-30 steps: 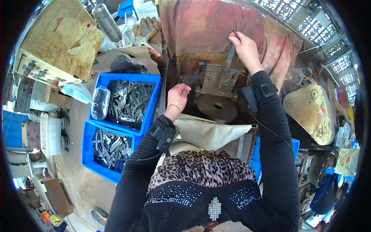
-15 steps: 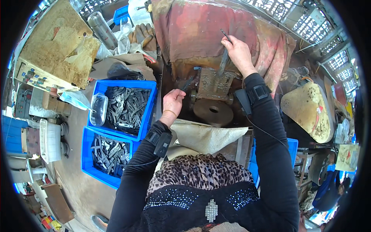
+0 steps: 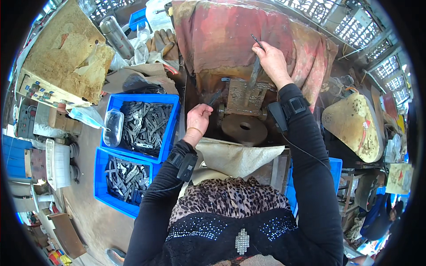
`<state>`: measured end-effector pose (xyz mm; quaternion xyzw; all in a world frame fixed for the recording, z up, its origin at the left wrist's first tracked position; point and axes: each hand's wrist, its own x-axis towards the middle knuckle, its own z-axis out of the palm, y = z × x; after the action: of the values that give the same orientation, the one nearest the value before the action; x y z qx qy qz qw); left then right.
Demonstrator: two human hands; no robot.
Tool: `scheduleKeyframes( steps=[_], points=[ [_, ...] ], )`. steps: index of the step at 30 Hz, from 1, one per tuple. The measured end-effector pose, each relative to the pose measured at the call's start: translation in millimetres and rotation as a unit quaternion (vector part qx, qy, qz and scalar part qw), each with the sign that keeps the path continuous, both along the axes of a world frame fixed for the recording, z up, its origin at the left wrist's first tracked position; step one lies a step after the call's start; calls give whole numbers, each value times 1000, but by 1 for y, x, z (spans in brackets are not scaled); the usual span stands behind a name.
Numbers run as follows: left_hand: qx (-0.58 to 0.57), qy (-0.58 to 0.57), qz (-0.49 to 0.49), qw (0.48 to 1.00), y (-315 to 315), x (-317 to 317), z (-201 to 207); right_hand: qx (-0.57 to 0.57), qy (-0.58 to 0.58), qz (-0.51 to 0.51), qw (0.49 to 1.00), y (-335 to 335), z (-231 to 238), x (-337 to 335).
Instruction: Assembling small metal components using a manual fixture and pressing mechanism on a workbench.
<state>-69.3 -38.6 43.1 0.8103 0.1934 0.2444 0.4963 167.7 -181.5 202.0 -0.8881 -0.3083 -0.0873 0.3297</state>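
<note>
Right fingers (image 3: 260, 52) partly hide the black rod (image 3: 256, 40).

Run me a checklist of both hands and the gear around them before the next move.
1. Left hand gripping a dark strip: ok.
2. Right hand gripping a thin dark rod: ok.
3. Right hand clear of the grey bar below it: cannot tell.
4. Gloves worn: not ok; both hands are bare, and gloves lie near the silver flask.
5. Round disc not spinning: cannot tell.
6. Upper blue bin upright, holding dark pieces: ok.
</note>
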Motion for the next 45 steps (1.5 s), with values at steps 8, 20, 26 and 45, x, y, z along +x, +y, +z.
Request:
scheduleKeyframes(
  steps=[8,20,26,45],
  points=[
    [35,26,-4,999,-1,-5,0,-3,-3,5,1000,0,-1,-1],
    [49,-33,-16,998,3,7,12,20,27,116,993,-59,21,-78],
    [249,-76,-67,963,10,42,3,29,121,244,962,-125,6,-176],
    [518,163,-297,785,6,60,-46,-43,159,288,943,-174,-54,-240]
  ],
)
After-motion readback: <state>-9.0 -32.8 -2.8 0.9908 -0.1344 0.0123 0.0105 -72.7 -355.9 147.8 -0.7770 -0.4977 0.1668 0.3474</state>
